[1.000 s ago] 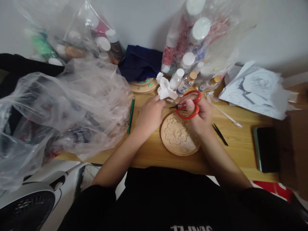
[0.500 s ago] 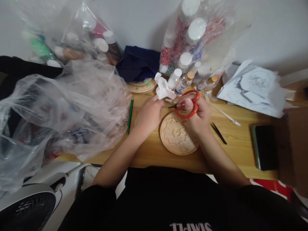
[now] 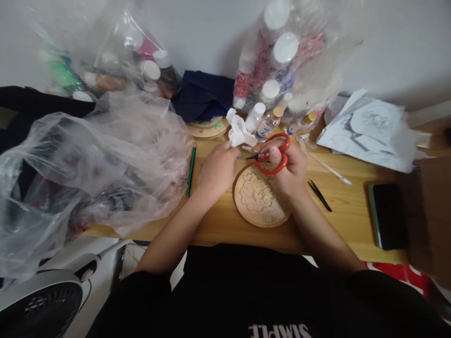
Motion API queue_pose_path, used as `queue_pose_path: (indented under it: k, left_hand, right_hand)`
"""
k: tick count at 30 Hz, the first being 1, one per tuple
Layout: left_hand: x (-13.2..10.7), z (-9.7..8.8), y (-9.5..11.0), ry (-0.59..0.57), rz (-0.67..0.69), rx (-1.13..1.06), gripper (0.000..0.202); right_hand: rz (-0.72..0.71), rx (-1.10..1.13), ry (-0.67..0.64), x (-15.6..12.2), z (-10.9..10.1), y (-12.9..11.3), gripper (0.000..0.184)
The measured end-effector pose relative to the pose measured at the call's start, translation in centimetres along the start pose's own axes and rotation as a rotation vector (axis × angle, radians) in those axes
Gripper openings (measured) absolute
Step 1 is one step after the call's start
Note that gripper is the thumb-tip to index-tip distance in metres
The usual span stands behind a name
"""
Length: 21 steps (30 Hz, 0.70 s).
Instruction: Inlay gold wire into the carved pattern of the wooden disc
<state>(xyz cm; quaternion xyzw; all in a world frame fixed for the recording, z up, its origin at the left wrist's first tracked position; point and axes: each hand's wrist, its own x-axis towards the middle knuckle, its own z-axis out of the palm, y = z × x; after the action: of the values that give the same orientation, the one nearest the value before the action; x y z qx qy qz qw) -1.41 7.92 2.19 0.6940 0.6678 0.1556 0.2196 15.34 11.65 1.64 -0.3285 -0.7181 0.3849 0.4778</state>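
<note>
My right hand (image 3: 291,169) is closed round the orange-red handles of a pair of scissors (image 3: 282,165), whose dark blades point left. Facing those tips, my left hand (image 3: 220,166) has its fingers bent together; whatever they pinch is hidden or too small to make out. Just beyond the left fingers lies a crumpled white tissue (image 3: 240,130). Below the scissors is a round wooden disc (image 3: 255,202) with a flower outlined in gold and drawn lines, partly covered by my right hand and wrist. Black tweezers (image 3: 320,195) lie right of the disc.
A green pencil (image 3: 191,170) lies beside a large clear plastic bag (image 3: 141,155) on the left. Small bottles (image 3: 268,124) stand behind the hands, before bagged jars (image 3: 285,49). Drawn paper sheets (image 3: 369,129), a thin white stick (image 3: 329,169) and a phone (image 3: 387,216) are on the right.
The camera view has shifted very slightly. Both hands and the scissors stay almost in the same place, with the scissors' handles marginally lower and further left.
</note>
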Motion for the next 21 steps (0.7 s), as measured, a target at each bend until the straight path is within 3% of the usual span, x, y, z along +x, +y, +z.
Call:
queue_pose_path:
  k: [14, 21]
  left_hand:
    - [0.05, 0.14, -0.10, 0.009, 0.003, 0.001, 0.024]
    - [0.01, 0.10, -0.02, -0.024, -0.011, 0.064, 0.023]
  right_hand:
    - [0.002, -0.086, 0.024, -0.10, 0.01, 0.32, 0.023]
    - [-0.036, -0.201, 0.075, -0.21, 0.56, 0.45, 0.031]
